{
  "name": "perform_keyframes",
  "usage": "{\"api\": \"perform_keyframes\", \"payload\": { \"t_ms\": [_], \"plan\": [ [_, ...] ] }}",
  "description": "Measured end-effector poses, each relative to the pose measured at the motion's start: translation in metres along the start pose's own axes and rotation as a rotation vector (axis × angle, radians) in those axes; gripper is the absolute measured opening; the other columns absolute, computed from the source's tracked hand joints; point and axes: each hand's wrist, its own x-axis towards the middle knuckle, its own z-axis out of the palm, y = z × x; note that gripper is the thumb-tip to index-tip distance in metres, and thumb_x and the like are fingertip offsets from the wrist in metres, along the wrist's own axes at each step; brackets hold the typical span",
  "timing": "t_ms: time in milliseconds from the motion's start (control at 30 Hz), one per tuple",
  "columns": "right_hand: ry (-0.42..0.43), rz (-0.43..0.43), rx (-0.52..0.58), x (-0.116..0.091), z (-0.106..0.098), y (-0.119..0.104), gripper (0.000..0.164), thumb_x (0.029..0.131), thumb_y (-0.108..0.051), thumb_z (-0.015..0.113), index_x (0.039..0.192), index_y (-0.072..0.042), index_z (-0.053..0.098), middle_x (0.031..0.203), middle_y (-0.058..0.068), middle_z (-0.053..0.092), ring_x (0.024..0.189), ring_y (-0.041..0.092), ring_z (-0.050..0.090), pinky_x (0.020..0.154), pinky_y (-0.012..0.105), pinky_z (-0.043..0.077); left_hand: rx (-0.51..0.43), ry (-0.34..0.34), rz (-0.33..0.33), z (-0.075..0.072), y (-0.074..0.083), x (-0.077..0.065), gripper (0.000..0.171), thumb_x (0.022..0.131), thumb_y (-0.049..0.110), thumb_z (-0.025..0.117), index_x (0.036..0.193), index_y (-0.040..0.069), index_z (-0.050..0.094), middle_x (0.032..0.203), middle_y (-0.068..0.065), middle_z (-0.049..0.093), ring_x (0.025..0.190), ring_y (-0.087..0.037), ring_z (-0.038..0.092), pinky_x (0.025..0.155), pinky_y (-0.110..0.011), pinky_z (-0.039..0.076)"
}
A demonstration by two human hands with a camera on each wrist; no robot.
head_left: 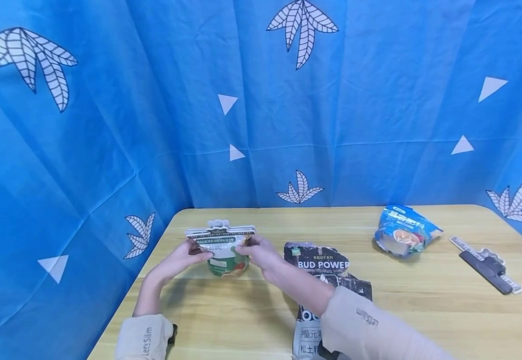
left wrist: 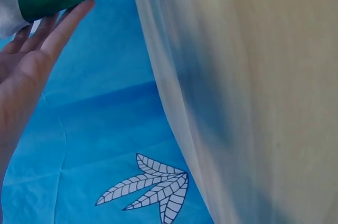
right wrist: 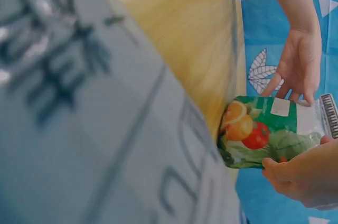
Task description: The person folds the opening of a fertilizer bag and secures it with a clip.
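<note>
A green and white pouch printed with fruit and vegetables is upright between both hands, above the table's back left part. Along its top edge sits a white and black bag clip. My right hand grips the pouch's right edge, its thumb on the printed front. On the other side my left hand touches the pouch with fairly straight fingers, the palm turned toward it. The right wrist view shows the right hand pinching one side of the pouch, opposite the left hand.
A black and silver bag marked BUD POWER lies under the right forearm, partly hidden. Farther right are a crumpled blue bag and a black and white clip. Blue patterned cloth hangs behind the wooden table.
</note>
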Motion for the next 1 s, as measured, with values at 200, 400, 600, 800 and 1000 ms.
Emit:
{"api": "perform_keyframes", "payload": {
  "t_ms": [200, 400, 600, 800, 1000],
  "plan": [
    [0.008, 0.061, 0.061, 0.006, 0.002, 0.008, 0.065, 0.078, 0.000, 0.067, 0.136, 0.002, 0.036, 0.127, 0.018, 0.049, 0.122, 0.039, 0.036, 0.102, 0.055, 0.019, -0.054, -0.017, -0.014, 0.000, -0.001, 0.001, 0.059, 0.092, 0.017, 0.058, 0.135, -0.007, 0.027, 0.124, -0.023, 0.047, 0.109, -0.028, 0.049, 0.092, -0.043, 0.041],
    [0.023, 0.073, 0.058, 0.007, 0.003, 0.012, 0.066, 0.078, -0.003, 0.068, 0.136, -0.002, 0.038, 0.121, 0.014, 0.053, 0.121, 0.044, 0.036, 0.101, 0.058, 0.017, -0.088, -0.016, -0.011, -0.001, -0.003, 0.002, 0.061, 0.092, 0.016, 0.058, 0.134, -0.012, 0.024, 0.123, -0.026, 0.046, 0.109, -0.027, 0.050, 0.092, -0.043, 0.040],
    [0.030, 0.075, 0.052, 0.004, 0.005, 0.014, 0.069, 0.077, -0.006, 0.071, 0.137, -0.003, 0.038, 0.119, 0.013, 0.055, 0.116, 0.046, 0.041, 0.097, 0.065, 0.012, -0.077, -0.018, 0.001, -0.004, -0.002, 0.001, 0.058, 0.092, 0.016, 0.058, 0.133, -0.010, 0.028, 0.121, -0.026, 0.049, 0.106, -0.029, 0.052, 0.090, -0.046, 0.042],
    [0.045, 0.057, -0.023, 0.000, 0.007, 0.015, 0.067, 0.075, -0.011, 0.073, 0.134, -0.003, 0.042, 0.120, 0.015, 0.054, 0.119, 0.045, 0.037, 0.094, 0.070, 0.009, -0.042, -0.027, -0.014, -0.008, -0.003, -0.003, 0.057, 0.092, 0.019, 0.058, 0.134, -0.008, 0.029, 0.122, -0.024, 0.049, 0.106, -0.030, 0.051, 0.089, -0.049, 0.042],
    [0.020, 0.073, -0.061, -0.001, 0.006, 0.013, 0.059, 0.075, -0.014, 0.074, 0.126, -0.002, 0.048, 0.118, 0.014, 0.055, 0.118, 0.042, 0.039, 0.096, 0.065, 0.017, -0.035, -0.049, -0.042, -0.009, 0.000, -0.006, 0.058, 0.094, 0.021, 0.055, 0.134, -0.009, 0.027, 0.123, -0.025, 0.048, 0.107, -0.032, 0.051, 0.089, -0.050, 0.041]
  ]
}}
